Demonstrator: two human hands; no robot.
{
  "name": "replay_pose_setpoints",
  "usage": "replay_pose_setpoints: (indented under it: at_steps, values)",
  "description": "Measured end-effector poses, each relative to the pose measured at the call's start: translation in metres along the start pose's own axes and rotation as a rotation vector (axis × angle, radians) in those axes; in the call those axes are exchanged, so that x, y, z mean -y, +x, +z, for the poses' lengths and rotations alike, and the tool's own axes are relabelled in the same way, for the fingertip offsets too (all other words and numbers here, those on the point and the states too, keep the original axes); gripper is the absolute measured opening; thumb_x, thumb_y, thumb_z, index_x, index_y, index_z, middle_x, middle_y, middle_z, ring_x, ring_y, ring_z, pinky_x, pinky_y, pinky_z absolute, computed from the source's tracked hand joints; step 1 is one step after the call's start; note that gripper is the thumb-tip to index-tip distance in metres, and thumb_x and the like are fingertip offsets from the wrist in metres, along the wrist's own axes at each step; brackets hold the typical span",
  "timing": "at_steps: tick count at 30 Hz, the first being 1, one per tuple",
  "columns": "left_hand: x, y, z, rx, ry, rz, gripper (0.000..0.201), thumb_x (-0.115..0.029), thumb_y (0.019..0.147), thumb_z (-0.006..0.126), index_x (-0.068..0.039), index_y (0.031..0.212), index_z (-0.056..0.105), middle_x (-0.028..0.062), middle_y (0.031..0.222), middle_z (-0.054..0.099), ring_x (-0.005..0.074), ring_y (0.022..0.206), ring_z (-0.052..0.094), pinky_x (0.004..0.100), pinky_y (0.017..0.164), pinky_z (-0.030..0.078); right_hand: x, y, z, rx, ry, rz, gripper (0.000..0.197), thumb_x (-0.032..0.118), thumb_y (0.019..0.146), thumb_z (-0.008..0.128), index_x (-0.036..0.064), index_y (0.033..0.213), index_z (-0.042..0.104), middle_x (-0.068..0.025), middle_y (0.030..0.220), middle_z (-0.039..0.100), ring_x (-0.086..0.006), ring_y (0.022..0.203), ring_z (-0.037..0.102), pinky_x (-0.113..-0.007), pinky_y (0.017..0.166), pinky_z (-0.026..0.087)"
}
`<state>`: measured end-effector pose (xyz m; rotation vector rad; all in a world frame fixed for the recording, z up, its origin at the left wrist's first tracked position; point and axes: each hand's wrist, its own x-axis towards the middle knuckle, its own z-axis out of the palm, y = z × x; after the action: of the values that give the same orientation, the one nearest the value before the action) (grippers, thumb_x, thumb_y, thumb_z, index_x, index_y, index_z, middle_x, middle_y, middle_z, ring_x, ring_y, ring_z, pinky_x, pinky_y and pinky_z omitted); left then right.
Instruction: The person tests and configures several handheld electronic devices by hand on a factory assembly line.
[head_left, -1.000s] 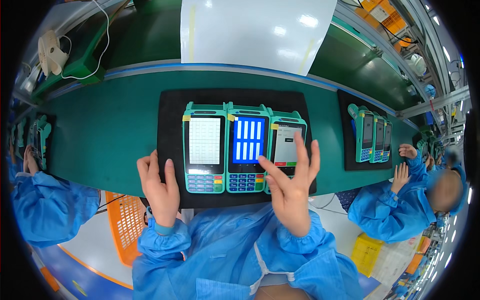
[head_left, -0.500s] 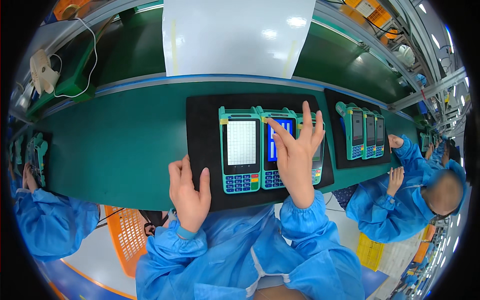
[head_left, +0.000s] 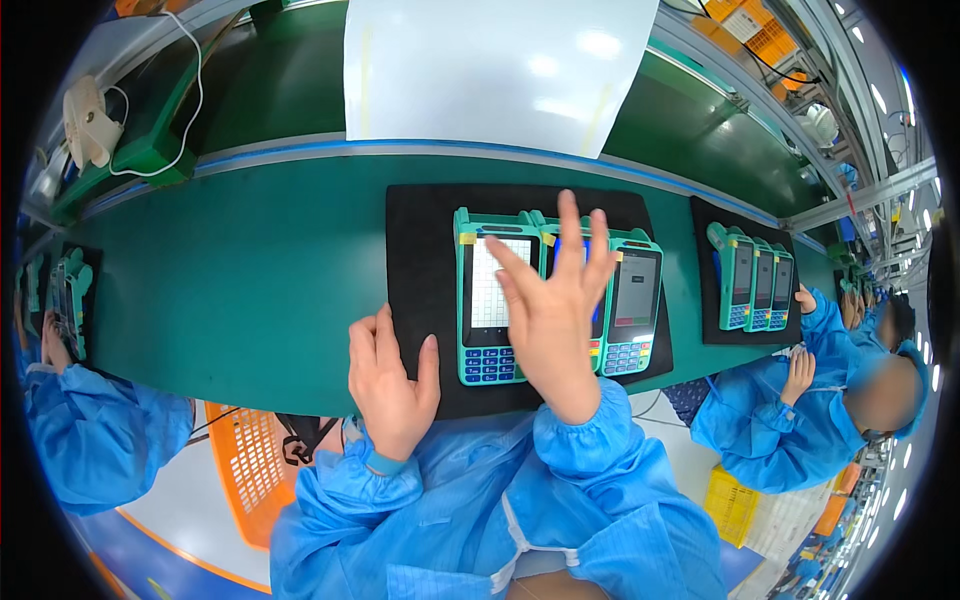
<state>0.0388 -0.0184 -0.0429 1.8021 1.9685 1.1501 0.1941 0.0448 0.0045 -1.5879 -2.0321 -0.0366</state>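
With my left hand (head_left: pixel 395 385) open at eight o'clock of the black rectangular mat (head_left: pixel 422 260), my empty right hand (head_left: pixel 555 320) spreads over the leftmost of three lit green plastic keypad terminals (head_left: pixel 485 310), twelve o'clock, none finished, I judge.

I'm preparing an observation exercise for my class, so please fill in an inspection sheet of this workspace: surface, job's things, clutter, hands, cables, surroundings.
Surface: green table with a black mat.
Job's things: left terminal shows a white grid; middle terminal, blue display, partly hidden; right terminal, grey display.
Clutter: nothing seen among the terminals.
Left hand: open at the mat's left edge; contact unclear.
Right hand: fingers spread over the left and middle terminals; touch unclear.
Cables: white cord loops at upper left.
Surroundings: blue-clad co-workers on the left and right; orange basket below table level.
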Motion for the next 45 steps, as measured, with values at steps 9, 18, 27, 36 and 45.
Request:
replay_pose_setpoints:
  at_steps: [9, 18, 27, 36, 45]
  values:
    - [-0.007, -0.003, 0.003, 0.002, 0.001, 0.03, 0.048, -0.011, 0.084, 0.068, 0.013, 0.123, 0.054, 0.0206, 0.106, 0.051, 0.0364, 0.092, 0.057, 0.0407, 0.078, 0.048, -0.029, -0.029, -0.023, 0.072, -0.035, 0.05, 0.035, 0.012, 0.086, 0.069, 0.0269, 0.118, 0.07, -0.0212, 0.156, 0.023, -0.0498, 0.144, 0.013, -0.072, 0.109, 0.012]
    - [-0.024, -0.008, 0.002, 0.011, 0.013, 0.047, 0.048, -0.011, 0.084, 0.068, 0.014, 0.123, 0.054, 0.021, 0.106, 0.05, 0.0364, 0.092, 0.057, 0.0405, 0.077, 0.048, -0.028, -0.081, -0.054, 0.179, 0.051, 0.095, 0.04, 0.009, 0.083, 0.072, 0.0276, 0.118, 0.071, -0.0235, 0.157, 0.022, -0.0522, 0.143, 0.011, -0.069, 0.111, 0.01]
    - [-0.018, -0.005, -0.002, 0.016, -0.004, 0.012, 0.05, -0.012, 0.083, 0.069, 0.012, 0.124, 0.053, 0.021, 0.106, 0.051, 0.0369, 0.092, 0.057, 0.0417, 0.077, 0.048, 0.002, -0.059, -0.033, 0.186, 0.055, -0.053, 0.039, 0.013, 0.081, 0.075, 0.0281, 0.116, 0.072, -0.0232, 0.157, 0.021, -0.052, 0.143, 0.013, -0.069, 0.109, 0.016]
    - [-0.022, -0.007, -0.003, 0.007, -0.018, 0.029, 0.05, -0.012, 0.083, 0.07, 0.012, 0.124, 0.053, 0.0204, 0.106, 0.051, 0.0365, 0.091, 0.057, 0.041, 0.076, 0.048, -0.01, -0.005, -0.021, 0.022, 0.009, -0.096, 0.032, 0.013, 0.087, 0.07, 0.0239, 0.117, 0.072, -0.024, 0.158, 0.018, -0.0535, 0.141, 0.015, -0.067, 0.109, 0.02]
    - [-0.022, -0.006, -0.002, 0.006, -0.024, 0.031, 0.049, -0.012, 0.084, 0.069, 0.012, 0.124, 0.053, 0.0205, 0.104, 0.052, 0.0362, 0.09, 0.058, 0.0409, 0.075, 0.048, -0.007, -0.041, -0.039, 0.172, -0.014, 0.003, 0.034, 0.011, 0.086, 0.071, 0.0253, 0.117, 0.072, -0.0239, 0.157, 0.021, -0.0531, 0.141, 0.014, -0.064, 0.111, 0.018]
